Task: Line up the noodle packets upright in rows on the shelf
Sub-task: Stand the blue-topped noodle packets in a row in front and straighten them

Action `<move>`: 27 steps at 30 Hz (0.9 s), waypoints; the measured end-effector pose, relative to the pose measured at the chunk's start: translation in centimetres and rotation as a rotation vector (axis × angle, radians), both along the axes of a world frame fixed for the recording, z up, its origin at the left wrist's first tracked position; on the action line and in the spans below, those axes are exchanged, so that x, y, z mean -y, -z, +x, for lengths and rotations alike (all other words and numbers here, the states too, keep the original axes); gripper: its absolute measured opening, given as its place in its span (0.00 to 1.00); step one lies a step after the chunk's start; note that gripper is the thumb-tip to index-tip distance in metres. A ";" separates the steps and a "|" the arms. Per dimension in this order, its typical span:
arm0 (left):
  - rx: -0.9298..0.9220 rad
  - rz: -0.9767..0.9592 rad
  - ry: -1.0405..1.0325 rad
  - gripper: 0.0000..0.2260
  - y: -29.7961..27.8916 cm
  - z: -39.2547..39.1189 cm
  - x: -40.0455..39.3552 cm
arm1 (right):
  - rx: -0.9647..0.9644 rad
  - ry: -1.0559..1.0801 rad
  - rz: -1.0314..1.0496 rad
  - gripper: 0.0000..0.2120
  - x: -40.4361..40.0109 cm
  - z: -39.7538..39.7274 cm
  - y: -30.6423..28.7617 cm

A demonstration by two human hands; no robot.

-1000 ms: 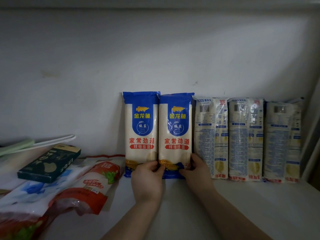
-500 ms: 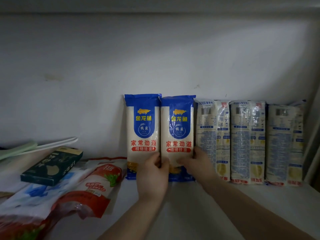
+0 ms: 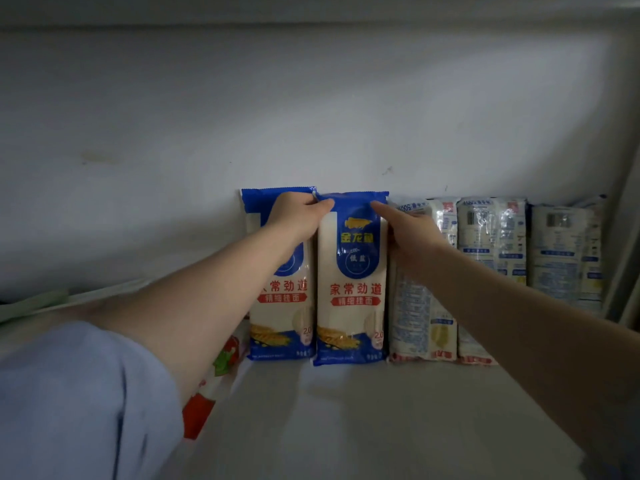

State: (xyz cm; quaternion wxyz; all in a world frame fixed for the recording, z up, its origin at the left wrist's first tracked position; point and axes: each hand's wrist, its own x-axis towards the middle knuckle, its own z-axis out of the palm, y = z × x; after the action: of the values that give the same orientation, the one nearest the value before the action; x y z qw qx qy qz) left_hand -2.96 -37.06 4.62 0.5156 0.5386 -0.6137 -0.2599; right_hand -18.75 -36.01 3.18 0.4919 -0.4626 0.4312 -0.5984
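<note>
Two blue-and-white noodle packets stand upright against the back wall, label forward. My left hand (image 3: 296,216) covers the top of the left packet (image 3: 282,317), its thumb on the upper left corner of the right packet (image 3: 349,306). My right hand (image 3: 407,233) grips that same packet's upper right edge. To the right, three more noodle packets stand with their printed backs showing: one (image 3: 420,327) beside my right wrist, a second (image 3: 491,237), and a third (image 3: 564,251) near the side wall.
The white shelf (image 3: 346,427) runs toward me in front of the row. A red snack bag (image 3: 207,393) lies flat at the left, mostly hidden under my left forearm and blue sleeve. The shelf's side wall (image 3: 623,237) closes off the right end.
Both hands slid up from the bottom of the two blue packets to their tops. The view moved closer, and my left arm now hides the items at the left.
</note>
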 end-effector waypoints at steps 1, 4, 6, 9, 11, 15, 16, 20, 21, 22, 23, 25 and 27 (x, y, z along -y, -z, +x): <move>-0.031 0.017 0.033 0.08 -0.1 0.2 0.0 | 0.029 -0.028 0.006 0.12 0.0 -0.1 -0.2; -0.090 0.018 0.082 0.05 -0.5 0.6 0.2 | 0.079 -0.071 0.043 0.10 0.0 -0.3 -0.4; -0.165 0.033 0.106 0.04 -0.6 0.8 0.0 | 0.114 -0.083 0.052 0.08 0.0 -0.3 -0.3; -0.275 0.043 0.151 0.05 -0.6 1.0 -0.2 | 0.149 -0.089 0.043 0.13 0.2 -0.5 -0.4; -0.329 0.034 0.177 0.07 -0.5 1.1 -0.2 | 0.167 -0.072 0.021 0.15 0.4 -0.6 -0.7; -0.401 0.032 0.191 0.06 -0.7 0.4 -0.2 | 0.169 0.064 -0.001 0.14 0.9 -0.7 -1.0; -0.407 0.032 0.187 0.04 -0.8 0.2 -0.2 | 0.157 0.079 -0.002 0.15 1.0 -0.8 -1.0; -0.361 0.027 0.160 0.04 -1.0 0.2 -0.2 | 0.122 0.089 -0.010 0.14 1.4 -1.1 -1.0; -0.352 0.019 0.153 0.05 -1.0 0.2 -0.3 | 0.111 0.104 -0.024 0.12 1.4 -1.2 -1.0; -0.352 0.007 0.143 0.05 -1.0 0.1 -0.3 | 0.096 0.126 -0.038 0.10 1.5 -1.1 -1.0; -0.354 -0.010 0.123 0.06 -0.9 0.0 -0.2 | 0.081 0.147 -0.048 0.08 1.6 -1.0 -1.0; -0.348 -0.041 0.050 0.07 -0.6 -0.2 0.1 | 0.054 0.173 -0.063 0.05 1.7 -0.8 -0.8; -0.268 -0.059 -0.016 0.08 -0.5 -0.2 0.0 | 0.019 0.155 -0.064 0.07 1.7 -0.9 -0.7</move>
State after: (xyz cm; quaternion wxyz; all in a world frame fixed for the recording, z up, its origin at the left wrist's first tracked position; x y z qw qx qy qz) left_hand -3.17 -37.10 5.07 0.6106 0.4886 -0.5423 -0.3070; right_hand -19.67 -37.73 3.87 0.4334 -0.4375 0.4416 -0.6525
